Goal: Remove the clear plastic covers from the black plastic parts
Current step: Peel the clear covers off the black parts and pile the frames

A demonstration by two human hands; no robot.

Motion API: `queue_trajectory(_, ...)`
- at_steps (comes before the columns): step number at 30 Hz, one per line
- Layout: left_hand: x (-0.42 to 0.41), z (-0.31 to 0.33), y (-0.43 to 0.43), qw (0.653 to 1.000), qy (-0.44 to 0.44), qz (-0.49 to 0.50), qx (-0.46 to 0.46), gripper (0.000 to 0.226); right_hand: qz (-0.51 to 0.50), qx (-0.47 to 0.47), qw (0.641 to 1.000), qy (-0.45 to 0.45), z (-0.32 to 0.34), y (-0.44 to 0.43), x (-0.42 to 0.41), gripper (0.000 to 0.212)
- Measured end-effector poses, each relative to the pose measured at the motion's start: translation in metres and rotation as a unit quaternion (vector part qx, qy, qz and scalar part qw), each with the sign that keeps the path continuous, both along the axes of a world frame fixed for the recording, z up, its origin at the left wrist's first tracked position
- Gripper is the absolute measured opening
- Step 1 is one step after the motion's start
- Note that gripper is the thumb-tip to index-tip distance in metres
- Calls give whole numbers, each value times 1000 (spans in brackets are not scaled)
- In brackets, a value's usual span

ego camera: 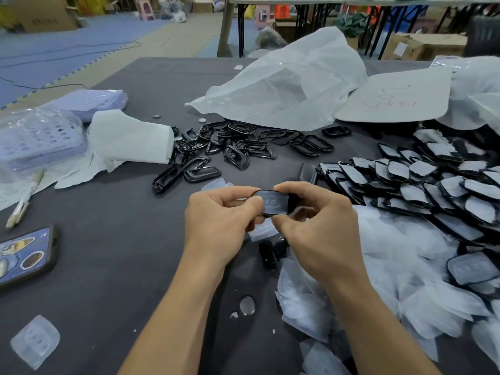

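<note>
Dark grey cloth covers the work table (pixel 108 280) in front of you; behind it are blue floor mats, cardboard boxes and folding tables.

From the head camera, your left hand (pixel 219 223) and right hand (pixel 319 231) meet above the middle of the table. Both grip one black plastic part (pixel 273 204) with its clear cover on. Your left thumb and forefinger pinch its left end. Your right thumb sits under its near edge and your right forefinger curls over the top. You hold the part clear of the cloth, with its covered face turned toward you.

To your right lies a spread of covered parts (pixel 433 180), overlapping like tiles, each black rim filled by a cloudy cover. Nearer you on that side is a heap of loose clear covers (pixel 392 266), and one more covered part (pixel 470 267) rests on top of it. Beyond your hands sits a tangled pile of bare black frames (pixel 232 147). One loose cover (pixel 35 341) lies alone at the near left.

Also on the cloth:
- a phone (pixel 24 255) in a stickered case at the left edge
- a brush (pixel 24 201) beyond the phone
- white paper (pixel 130 139)
- lavender baskets (pixel 40 139) wrapped in plastic
- a large crumpled plastic bag (pixel 292 85) at the far side
- a pale card (pixel 397 96) with red writing just beside the bag
- a small round metal disc (pixel 247 305) between your forearms
</note>
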State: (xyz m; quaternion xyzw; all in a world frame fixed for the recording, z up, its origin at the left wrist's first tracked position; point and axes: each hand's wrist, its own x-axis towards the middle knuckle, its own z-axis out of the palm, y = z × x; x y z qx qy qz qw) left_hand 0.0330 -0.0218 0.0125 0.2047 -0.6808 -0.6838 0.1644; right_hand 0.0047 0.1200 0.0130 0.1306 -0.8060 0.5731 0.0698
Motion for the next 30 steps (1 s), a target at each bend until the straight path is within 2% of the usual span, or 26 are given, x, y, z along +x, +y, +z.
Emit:
queue_trajectory(4,-2,-4,-2,999,-14,22,-31,21,-3,37,999,6,-2,-1,0,39)
queue_trajectory(8,-3,-8,-2,999,-20,15,-34,8,-6,73,997,14,1,2,-4,37)
queue_trajectory(10,-3,-9,-4,998,-19,37,-51,10,-49,91,994,30,7,14,-15,37)
queue_trajectory(12,-4,-8,-9,994,-21,75,-79,15,-146,95,984,33,14,34,-30,51)
queue_trajectory(14,-6,-9,-14,985,-22,124,-119,17,-231,120,966,-2,15,51,-38,81)
queue_trajectory(16,-7,-6,-17,971,-22,167,-169,20,-255,168,952,-4,11,50,-36,90)
queue_trajectory(19,-8,-7,-23,952,-20,174,-251,35,-174,226,957,55,-1,28,-29,69)
queue_trajectory(21,-16,-8,-34,939,-46,142,-311,49,-104,243,963,52,-6,17,-31,56)
queue_trajectory(24,-30,-8,-53,906,-113,44,-406,55,-18,284,958,26,-10,7,-36,56)
queue_trajectory(26,-35,-11,-60,881,-142,4,-451,56,30,343,938,29,-18,6,-40,57)
queue_trajectory(28,-36,-14,-63,868,-142,28,-476,55,51,391,918,45,-23,7,-41,54)
queue_trajectory(30,-35,-14,-64,857,-137,62,-493,46,40,376,924,52,-21,6,-41,52)
